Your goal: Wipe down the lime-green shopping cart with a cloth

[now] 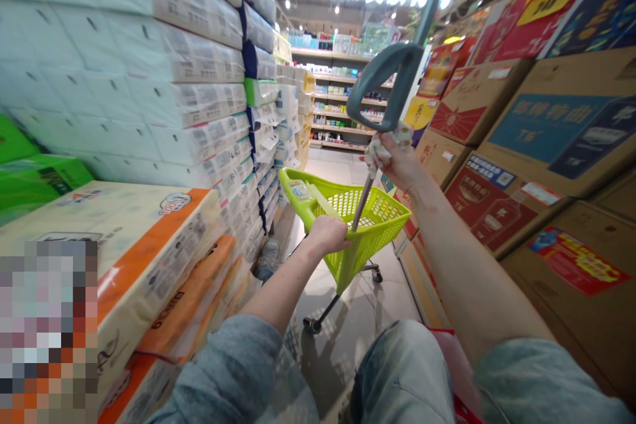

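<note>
My left hand [330, 236] is closed over the near rim of a lime-green shopping cart [382, 228], which has a perforated basket on wheeled metal legs. My right hand [401, 162] grips a long pole [364, 202], with a crumpled, pale patterned cloth [380, 151] bunched between the fingers and the pole. Just above that hand, a grey-blue loop handle [358, 96] sticks out from the pole. The pole leans up to the right past the top edge, and its lower end drops into the basket, where it is hidden. What kind of tool it is cannot be made out.
Tall stacks of wrapped tissue packs [199, 56] line the left side, with orange-and-cream packs [163, 238] close by. Cardboard cartons [561, 119] are piled along the right. Shelves of goods [338, 96] stand across the aisle's far end. A shoe [269, 260] shows beside the left stack.
</note>
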`<act>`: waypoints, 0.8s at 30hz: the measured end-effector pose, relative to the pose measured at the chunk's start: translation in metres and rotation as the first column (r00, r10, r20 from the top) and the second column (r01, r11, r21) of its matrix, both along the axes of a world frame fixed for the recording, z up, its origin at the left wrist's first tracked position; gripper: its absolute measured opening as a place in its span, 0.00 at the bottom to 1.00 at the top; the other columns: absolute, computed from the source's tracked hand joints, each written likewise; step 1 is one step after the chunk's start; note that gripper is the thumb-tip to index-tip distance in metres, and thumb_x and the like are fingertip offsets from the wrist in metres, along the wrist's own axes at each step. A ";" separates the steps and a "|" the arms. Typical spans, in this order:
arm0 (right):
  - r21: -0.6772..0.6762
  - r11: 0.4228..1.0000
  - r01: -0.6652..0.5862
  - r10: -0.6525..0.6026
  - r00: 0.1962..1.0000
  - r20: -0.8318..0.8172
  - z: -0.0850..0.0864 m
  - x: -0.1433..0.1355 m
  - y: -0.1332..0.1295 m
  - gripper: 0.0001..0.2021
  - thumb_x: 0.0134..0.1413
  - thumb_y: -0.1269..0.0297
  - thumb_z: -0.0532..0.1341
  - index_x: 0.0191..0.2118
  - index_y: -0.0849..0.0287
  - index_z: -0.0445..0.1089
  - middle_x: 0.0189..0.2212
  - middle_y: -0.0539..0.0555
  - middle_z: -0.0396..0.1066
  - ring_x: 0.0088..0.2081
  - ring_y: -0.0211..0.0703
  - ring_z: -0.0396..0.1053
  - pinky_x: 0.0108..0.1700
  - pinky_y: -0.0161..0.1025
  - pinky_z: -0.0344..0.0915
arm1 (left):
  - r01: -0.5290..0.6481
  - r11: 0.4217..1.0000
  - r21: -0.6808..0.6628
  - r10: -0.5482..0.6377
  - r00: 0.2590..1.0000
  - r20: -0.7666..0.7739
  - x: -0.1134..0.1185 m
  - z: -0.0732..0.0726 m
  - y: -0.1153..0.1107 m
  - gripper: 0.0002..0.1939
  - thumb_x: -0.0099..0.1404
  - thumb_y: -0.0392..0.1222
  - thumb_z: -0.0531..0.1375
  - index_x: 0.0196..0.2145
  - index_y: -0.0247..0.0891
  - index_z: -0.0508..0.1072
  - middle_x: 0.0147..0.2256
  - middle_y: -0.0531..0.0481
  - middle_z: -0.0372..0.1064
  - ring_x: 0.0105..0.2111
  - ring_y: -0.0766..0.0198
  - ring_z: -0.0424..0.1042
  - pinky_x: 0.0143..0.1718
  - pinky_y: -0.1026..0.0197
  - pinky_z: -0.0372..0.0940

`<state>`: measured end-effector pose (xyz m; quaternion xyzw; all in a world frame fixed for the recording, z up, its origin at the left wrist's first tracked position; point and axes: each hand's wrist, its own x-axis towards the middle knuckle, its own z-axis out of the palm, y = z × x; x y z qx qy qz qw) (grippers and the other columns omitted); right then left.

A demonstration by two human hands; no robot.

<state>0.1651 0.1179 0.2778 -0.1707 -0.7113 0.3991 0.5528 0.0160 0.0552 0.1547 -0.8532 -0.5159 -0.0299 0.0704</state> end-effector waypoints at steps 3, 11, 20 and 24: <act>-0.063 0.997 -0.034 0.036 0.999 0.030 -0.004 0.006 0.006 0.22 0.52 0.41 0.57 0.23 0.54 0.57 0.16 0.43 0.51 0.20 0.33 0.60 0.31 0.38 0.69 | 0.004 1.000 -0.028 -0.004 1.000 -0.011 0.001 0.001 0.001 0.19 0.58 0.55 0.58 0.33 0.36 0.76 0.32 0.40 0.74 0.36 0.53 0.74 0.36 0.58 0.66; -0.250 0.968 -0.013 0.038 0.995 0.093 -0.092 0.004 -0.004 0.28 0.43 0.32 0.56 0.20 0.54 0.52 0.17 0.44 0.53 0.21 0.36 0.59 0.36 0.47 0.70 | 0.017 0.999 0.030 -0.017 1.000 0.014 0.000 -0.007 0.002 0.18 0.57 0.54 0.59 0.33 0.35 0.76 0.31 0.40 0.75 0.34 0.53 0.75 0.34 0.58 0.66; -0.298 0.953 0.050 -0.043 0.999 0.031 -0.175 0.003 -0.014 0.18 0.47 0.45 0.62 0.30 0.54 0.61 0.19 0.45 0.59 0.21 0.37 0.61 0.28 0.39 0.66 | 0.020 0.998 0.057 -0.022 0.999 0.033 0.000 -0.007 0.001 0.17 0.56 0.53 0.60 0.33 0.34 0.76 0.31 0.40 0.75 0.35 0.52 0.75 0.35 0.58 0.66; -0.248 0.952 0.180 -0.150 0.979 0.136 -0.191 0.008 -0.009 0.17 0.45 0.49 0.64 0.33 0.56 0.65 0.28 0.50 0.68 0.29 0.41 0.67 0.33 0.40 0.67 | 0.010 0.998 0.070 -0.013 0.999 0.035 0.002 -0.007 0.003 0.16 0.57 0.52 0.59 0.34 0.36 0.76 0.32 0.42 0.75 0.35 0.54 0.75 0.35 0.59 0.66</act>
